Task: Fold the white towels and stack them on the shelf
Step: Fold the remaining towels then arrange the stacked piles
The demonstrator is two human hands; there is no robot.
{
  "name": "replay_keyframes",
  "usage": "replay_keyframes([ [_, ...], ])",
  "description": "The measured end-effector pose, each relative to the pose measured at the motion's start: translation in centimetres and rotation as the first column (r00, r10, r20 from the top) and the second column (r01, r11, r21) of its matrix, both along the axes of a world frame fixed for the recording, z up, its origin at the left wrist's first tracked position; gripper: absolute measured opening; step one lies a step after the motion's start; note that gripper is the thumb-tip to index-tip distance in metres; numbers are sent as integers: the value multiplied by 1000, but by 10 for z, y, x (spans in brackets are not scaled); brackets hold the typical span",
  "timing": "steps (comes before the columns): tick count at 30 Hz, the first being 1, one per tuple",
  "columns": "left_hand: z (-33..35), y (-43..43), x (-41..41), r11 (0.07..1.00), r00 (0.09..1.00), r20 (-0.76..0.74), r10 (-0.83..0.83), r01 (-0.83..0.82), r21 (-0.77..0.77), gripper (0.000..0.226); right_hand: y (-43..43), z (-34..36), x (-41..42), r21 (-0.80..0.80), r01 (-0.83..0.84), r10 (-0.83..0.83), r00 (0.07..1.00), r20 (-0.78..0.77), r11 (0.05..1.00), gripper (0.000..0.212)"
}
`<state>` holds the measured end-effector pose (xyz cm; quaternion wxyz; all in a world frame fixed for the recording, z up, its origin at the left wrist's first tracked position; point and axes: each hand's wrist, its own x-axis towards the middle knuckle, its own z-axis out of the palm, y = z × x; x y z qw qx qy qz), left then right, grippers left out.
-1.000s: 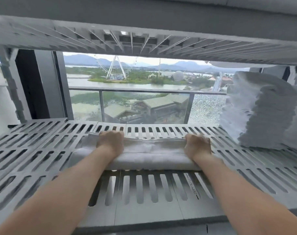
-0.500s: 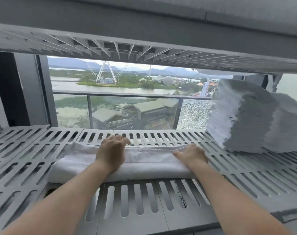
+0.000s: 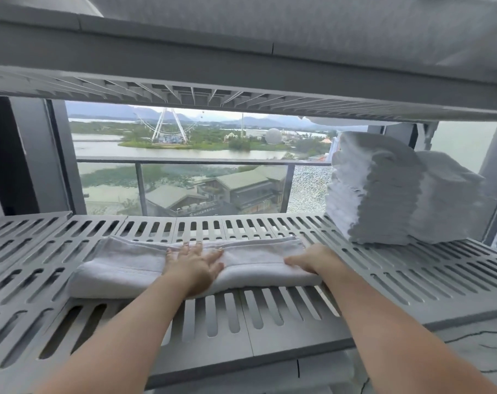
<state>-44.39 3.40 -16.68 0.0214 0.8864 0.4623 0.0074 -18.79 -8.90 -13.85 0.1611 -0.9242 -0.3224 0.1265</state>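
A folded white towel point(image 3: 122, 265) lies lengthwise on the grey slotted shelf point(image 3: 270, 314), in the middle of the head view. My left hand point(image 3: 194, 264) lies flat on the towel's middle with its fingers spread. My right hand point(image 3: 312, 258) rests on the towel's right end, fingers straight and pointing left. A tall stack of folded white towels point(image 3: 383, 189) stands at the right of the same shelf, apart from the flat towel.
A second slotted shelf point(image 3: 241, 95) hangs low overhead. Behind the shelf is a window point(image 3: 184, 166) with a balcony rail. A grey upright point(image 3: 34, 155) stands at the back left. Bare slotted shelf lies left of the towel.
My left hand has opened flat and slid right along the towel. My right hand has flattened on the towel's right end. The camera has shifted left, so the towel stack sits farther right.
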Motion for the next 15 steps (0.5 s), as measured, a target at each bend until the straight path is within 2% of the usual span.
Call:
replay_keyframes([
  [5, -2, -2, -2, 1000, 1000, -4, 12, -12, 5, 59, 1, 1, -10, -88, -23, 24, 1000, 5, 996, 88],
  [7, -2, -3, -2, 1000, 1000, 3, 15, -15, 4, 60, 3, 4, -10, -84, -36, 28, 995, -97, 996, 81],
  [8, -2, -2, -2, 1000, 1000, 4, 18, -18, 4, 60, 3, 4, -10, -68, -44, 32, 987, -157, 997, 70],
  [10, -2, -2, -2, 1000, 1000, 13, 24, -24, 0, 61, 4, 2, -11, 41, -33, 42, 969, -244, 999, 51],
  [13, -3, 1, -1, 1000, 999, 33, 26, -26, -18, 63, 6, 2, -14, 360, 77, 64, 929, -364, 930, 44],
  [15, -3, 4, -1, 998, 998, 56, 13, -10, -56, 62, 7, 15, -26, 435, 137, 78, 894, -440, 890, 39],
])
